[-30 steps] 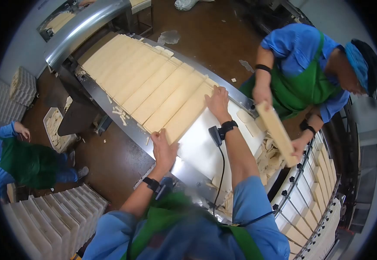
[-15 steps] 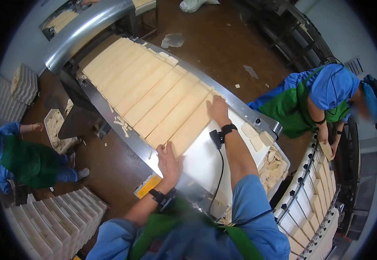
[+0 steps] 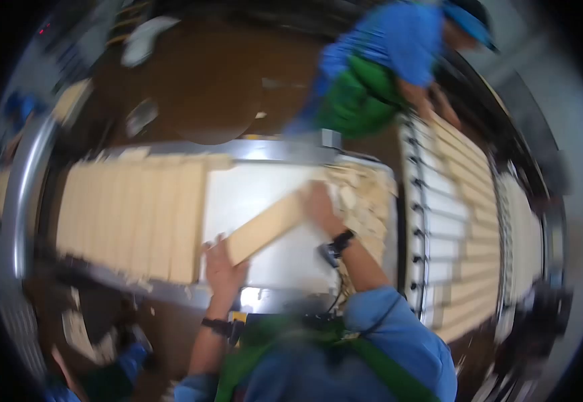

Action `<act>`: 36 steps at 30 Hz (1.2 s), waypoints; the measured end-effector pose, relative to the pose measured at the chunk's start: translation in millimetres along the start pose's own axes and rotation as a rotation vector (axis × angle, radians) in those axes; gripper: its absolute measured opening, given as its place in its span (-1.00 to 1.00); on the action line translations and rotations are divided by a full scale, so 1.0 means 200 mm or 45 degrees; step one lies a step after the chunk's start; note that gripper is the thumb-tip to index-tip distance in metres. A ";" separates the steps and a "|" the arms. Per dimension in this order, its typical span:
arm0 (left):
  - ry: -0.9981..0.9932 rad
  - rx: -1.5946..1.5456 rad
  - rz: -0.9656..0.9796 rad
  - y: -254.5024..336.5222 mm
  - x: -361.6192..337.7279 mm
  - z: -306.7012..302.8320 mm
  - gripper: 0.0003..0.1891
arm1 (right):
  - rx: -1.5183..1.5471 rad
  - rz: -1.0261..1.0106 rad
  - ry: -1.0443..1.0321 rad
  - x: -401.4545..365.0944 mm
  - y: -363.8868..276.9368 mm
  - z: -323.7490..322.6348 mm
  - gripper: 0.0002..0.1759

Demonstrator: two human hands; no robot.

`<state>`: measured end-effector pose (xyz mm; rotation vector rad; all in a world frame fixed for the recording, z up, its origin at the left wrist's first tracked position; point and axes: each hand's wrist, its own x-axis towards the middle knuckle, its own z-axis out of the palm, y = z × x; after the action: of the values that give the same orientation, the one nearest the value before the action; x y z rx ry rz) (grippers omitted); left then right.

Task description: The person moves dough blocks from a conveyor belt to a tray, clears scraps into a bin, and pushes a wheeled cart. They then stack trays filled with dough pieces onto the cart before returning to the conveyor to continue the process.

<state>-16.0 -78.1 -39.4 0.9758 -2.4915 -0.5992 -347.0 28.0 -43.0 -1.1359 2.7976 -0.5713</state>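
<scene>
Between my hands is one long pale strip that looks like dough (image 3: 264, 229), held slantwise over the white belt (image 3: 228, 184). My left hand (image 3: 224, 269) closes on its near left end. Its far right end is in my right hand (image 3: 319, 206), fingers bent over it. Just left of my left hand lies a row of similar pale strips (image 3: 134, 218), side by side. A heap of pale scraps (image 3: 361, 214) sits right beside my right hand. Motion smears the picture.
A curved metal cover (image 3: 33, 194) spans the conveyor's left end. To the right, a second conveyor (image 3: 459, 248) carries spaced strips between dividers. A co-worker in a green apron (image 3: 361, 94) bends over its far end. Another person (image 3: 114, 372) is at lower left.
The end strip has come away from the row and moved right, one end in each hand. My view has turned to the right, and the co-worker appears farther left and up.
</scene>
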 end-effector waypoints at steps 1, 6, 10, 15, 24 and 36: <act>-0.155 -0.014 -0.131 0.06 0.03 -0.05 0.11 | 0.051 -0.119 0.231 -0.05 0.10 0.17 -0.33; -0.335 0.012 -0.302 0.15 0.06 0.02 -0.02 | 0.065 0.086 0.236 -0.18 -0.03 -0.03 -0.34; -0.001 0.031 -0.138 0.29 -0.03 0.09 -0.15 | 0.213 0.213 0.297 -0.39 0.02 -0.23 -0.31; 0.093 -0.169 -0.001 0.92 -0.04 0.24 -0.20 | 0.210 0.412 0.835 -0.65 0.45 -0.62 -0.32; -0.292 -0.170 0.595 2.30 0.15 0.65 -0.08 | 0.106 0.774 1.217 -0.81 1.90 -1.35 -0.49; -0.755 -0.367 0.816 3.04 0.24 1.22 -0.14 | -0.777 1.285 0.361 -0.95 2.67 -1.52 -0.21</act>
<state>-497.7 351.0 84.9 -0.1586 -2.8625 -1.0863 -622.1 604.4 30.7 0.4840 3.3189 0.2550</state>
